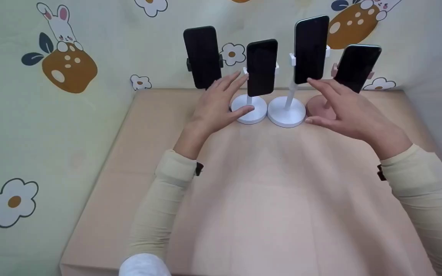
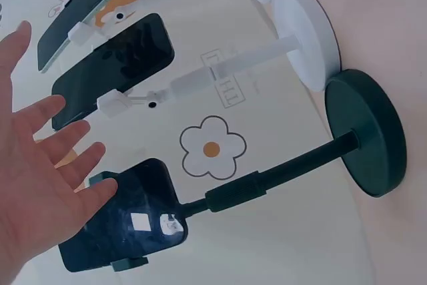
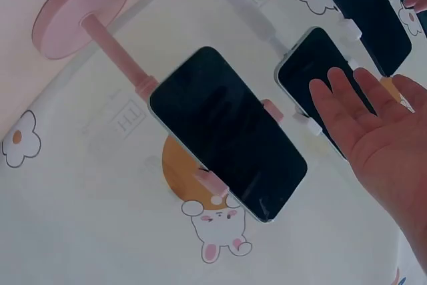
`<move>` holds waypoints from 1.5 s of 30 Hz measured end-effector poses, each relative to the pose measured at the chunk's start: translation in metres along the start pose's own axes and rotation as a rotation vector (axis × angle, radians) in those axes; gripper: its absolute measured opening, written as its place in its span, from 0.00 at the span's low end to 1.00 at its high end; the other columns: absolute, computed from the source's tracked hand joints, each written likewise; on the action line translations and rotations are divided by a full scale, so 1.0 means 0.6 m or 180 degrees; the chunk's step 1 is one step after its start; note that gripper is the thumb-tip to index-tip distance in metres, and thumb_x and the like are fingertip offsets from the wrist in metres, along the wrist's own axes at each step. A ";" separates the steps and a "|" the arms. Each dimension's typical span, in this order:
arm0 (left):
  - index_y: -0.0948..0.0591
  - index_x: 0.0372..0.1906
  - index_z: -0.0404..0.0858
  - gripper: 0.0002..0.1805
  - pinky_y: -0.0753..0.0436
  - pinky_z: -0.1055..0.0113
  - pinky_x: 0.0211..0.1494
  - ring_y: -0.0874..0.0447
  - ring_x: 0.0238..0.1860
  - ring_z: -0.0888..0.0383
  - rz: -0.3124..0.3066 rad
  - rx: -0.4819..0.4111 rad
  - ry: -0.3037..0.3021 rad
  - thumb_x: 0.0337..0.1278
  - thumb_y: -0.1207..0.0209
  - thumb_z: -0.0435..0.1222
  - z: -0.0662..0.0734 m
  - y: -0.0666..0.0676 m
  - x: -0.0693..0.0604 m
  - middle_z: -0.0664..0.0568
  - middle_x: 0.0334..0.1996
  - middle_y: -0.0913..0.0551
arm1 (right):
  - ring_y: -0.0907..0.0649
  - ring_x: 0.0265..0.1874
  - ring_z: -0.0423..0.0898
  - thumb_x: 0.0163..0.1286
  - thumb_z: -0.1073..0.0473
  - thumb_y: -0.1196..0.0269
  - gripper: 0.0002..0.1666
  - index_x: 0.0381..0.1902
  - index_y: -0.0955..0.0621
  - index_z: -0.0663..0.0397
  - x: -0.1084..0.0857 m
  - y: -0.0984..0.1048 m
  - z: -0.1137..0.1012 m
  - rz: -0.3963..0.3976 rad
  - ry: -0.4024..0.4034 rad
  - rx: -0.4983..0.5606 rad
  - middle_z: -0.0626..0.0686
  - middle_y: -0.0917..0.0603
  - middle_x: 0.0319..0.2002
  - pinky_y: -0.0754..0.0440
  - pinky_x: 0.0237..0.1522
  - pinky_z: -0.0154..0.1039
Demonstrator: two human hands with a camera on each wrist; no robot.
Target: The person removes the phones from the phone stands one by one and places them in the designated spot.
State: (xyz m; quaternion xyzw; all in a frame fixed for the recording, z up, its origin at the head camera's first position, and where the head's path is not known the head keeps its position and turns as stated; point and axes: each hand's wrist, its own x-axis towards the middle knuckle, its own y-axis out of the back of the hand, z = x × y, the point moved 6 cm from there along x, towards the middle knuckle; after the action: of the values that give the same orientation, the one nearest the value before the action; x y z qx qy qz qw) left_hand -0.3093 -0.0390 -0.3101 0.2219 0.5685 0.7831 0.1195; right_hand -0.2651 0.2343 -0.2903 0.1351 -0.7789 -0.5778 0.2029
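Several phones stand upright in holders on round-based stands. My left hand [image 1: 219, 105], fingers spread and holding nothing, is in front of the leftmost phone [image 1: 202, 57] and beside the second phone [image 1: 262, 68]. In the left wrist view its fingers overlap the phone [image 2: 133, 215] on the dark green stand [image 2: 367, 131]; contact is unclear. My right hand [image 1: 347, 109], fingers extended and empty, is near the lower edge of the third phone [image 1: 311, 50] and in front of the pink stand [image 1: 320, 107], whose phone [image 1: 357, 67] leans right. White bases [image 1: 249, 115] [image 1: 287, 119] stand between the hands.
A beige cloth covers the table [image 1: 263, 214]. Behind the stands hangs a patterned backdrop [image 1: 113, 34] with flowers and rabbits, which also runs down the left side. A pale wall [image 1: 436, 76] is at the right.
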 end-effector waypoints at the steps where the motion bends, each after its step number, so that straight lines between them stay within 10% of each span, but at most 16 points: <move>1: 0.47 0.79 0.58 0.43 0.45 0.54 0.83 0.47 0.80 0.52 0.0010 -0.0041 0.0023 0.64 0.48 0.65 -0.002 -0.001 -0.002 0.58 0.80 0.48 | 0.32 0.70 0.63 0.66 0.34 0.36 0.50 0.79 0.44 0.39 -0.001 -0.002 0.001 -0.0015 -0.0003 -0.0005 0.58 0.34 0.73 0.30 0.65 0.68; 20: 0.31 0.73 0.52 0.32 0.24 0.58 0.69 0.21 0.63 0.56 -0.0292 -0.0748 0.0526 0.67 0.43 0.54 -0.075 -0.052 -0.022 0.54 0.62 0.18 | 0.17 0.51 0.52 0.68 0.53 0.33 0.28 0.64 0.25 0.48 -0.005 -0.051 0.035 -0.0346 0.0069 0.0221 0.53 0.23 0.63 0.17 0.56 0.54; 45: 0.27 0.68 0.47 0.26 0.19 0.61 0.49 0.16 0.48 0.54 -0.0300 -0.0971 0.1077 0.70 0.43 0.49 -0.177 -0.086 -0.038 0.50 0.49 0.13 | 0.15 0.48 0.57 0.66 0.59 0.33 0.18 0.52 0.21 0.57 -0.015 -0.086 0.063 -0.0992 -0.0194 0.0366 0.57 0.16 0.46 0.16 0.53 0.55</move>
State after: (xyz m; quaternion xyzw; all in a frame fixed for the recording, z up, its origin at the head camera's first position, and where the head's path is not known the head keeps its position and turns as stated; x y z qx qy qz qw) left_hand -0.3439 -0.1211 -0.3905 0.0400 0.4653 0.8795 0.0912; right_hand -0.2765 0.2551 -0.3505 0.2481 -0.7861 -0.5606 0.0791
